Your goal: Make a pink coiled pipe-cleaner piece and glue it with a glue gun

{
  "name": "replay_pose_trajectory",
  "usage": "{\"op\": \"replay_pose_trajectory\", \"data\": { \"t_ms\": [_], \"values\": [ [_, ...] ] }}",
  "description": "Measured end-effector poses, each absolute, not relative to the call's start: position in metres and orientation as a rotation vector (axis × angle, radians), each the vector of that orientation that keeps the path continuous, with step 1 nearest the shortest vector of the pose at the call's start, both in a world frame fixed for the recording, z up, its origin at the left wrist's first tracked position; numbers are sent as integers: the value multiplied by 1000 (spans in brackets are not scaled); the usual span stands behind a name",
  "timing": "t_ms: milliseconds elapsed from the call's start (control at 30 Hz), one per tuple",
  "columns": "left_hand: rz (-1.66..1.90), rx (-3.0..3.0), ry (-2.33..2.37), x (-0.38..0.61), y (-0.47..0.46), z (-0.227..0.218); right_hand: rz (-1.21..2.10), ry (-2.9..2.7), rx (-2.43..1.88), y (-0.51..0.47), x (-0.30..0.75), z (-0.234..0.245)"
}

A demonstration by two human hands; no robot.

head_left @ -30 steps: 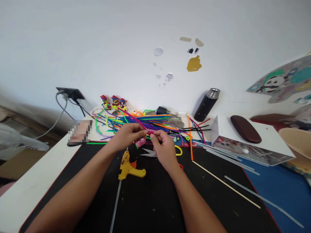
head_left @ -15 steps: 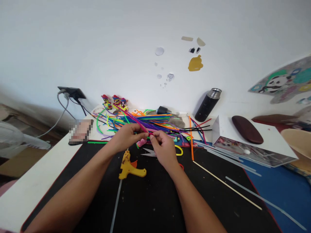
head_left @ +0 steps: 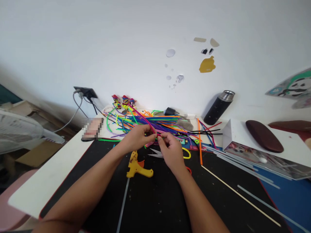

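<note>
Left hand (head_left: 139, 137) + right hand (head_left: 172, 150): both pinching magenta pipe cleaner (head_left: 146, 119) | held end obscured | scissors (head_left: 159, 156) part-covered by right hand | glue stick (head_left: 123, 203) cut off at bottom

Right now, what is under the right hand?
Scissors: the blades show left of the right hand, a yellow handle loop and part of a red one to its right. Their middle is covered, as is anything else directly beneath.

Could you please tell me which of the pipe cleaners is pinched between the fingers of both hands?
It is the magenta pipe cleaner, pinched by the left hand and right hand; the multicoloured pipe cleaners behind it lie loose on the table.
</note>
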State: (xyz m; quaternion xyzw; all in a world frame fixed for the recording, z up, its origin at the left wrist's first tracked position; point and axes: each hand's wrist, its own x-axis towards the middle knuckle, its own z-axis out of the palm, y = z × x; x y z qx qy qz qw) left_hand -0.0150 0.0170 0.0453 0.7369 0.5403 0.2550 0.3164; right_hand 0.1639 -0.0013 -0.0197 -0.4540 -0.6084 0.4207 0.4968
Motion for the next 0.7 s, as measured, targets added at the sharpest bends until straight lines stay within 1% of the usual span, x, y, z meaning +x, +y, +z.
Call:
{"op": "replay_pose_trajectory", "data": {
  "t_ms": [133, 233, 367, 500, 700],
  "values": [
    [792, 1732, 1349, -7, 17, 38, 1192, -1307, -1048, -2, 164, -18],
    [832, 1606, 1305, -1, 16, 35, 1264, -1202, -1016, -2, 165, -15],
    [874, 1692, 1310, 4, 16, 39, 1220, -1177, -1019, -1, 166, -14],
    [763, 1808, 1301, 3, 24, 44, 1145, -1211, -1070, -1, 167, -14],
    [663, 1880, 1218, -8, 39, 39, 1094, -1250, -1175, -5, 164, -11]
  ]
}}
